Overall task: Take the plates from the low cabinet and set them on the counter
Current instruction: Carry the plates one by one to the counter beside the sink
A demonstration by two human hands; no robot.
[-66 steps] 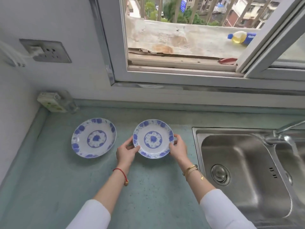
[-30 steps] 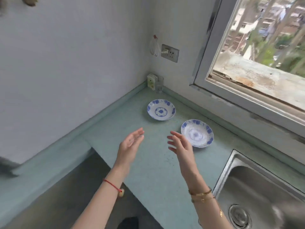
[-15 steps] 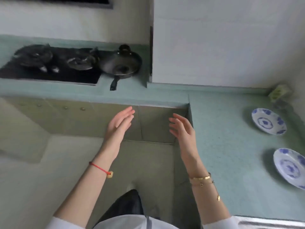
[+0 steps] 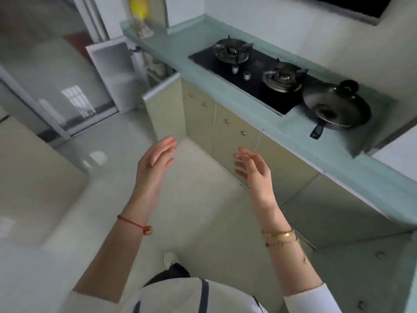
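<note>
My left hand [image 4: 154, 160] and my right hand [image 4: 253, 169] are held out in front of me over the floor, palms facing each other, fingers apart, both empty. Beyond them a low cabinet [image 4: 158, 68] stands with its white door [image 4: 112, 71] swung open at the far end of the green counter [image 4: 334, 159]; pale stacked dishes show blurred inside it. No plate is in view on the counter.
A black gas hob [image 4: 250, 73] with two burners is set into the counter, and a dark lidded pan [image 4: 336, 109] sits to its right. Closed beige cabinet doors [image 4: 234, 132] run below. A glass sliding door [image 4: 56, 86] is at the left.
Both hands let go of the second plate on the counter by the window. The view has swung left, away from the sink and the two plates, to the hob and the open cabinet.
</note>
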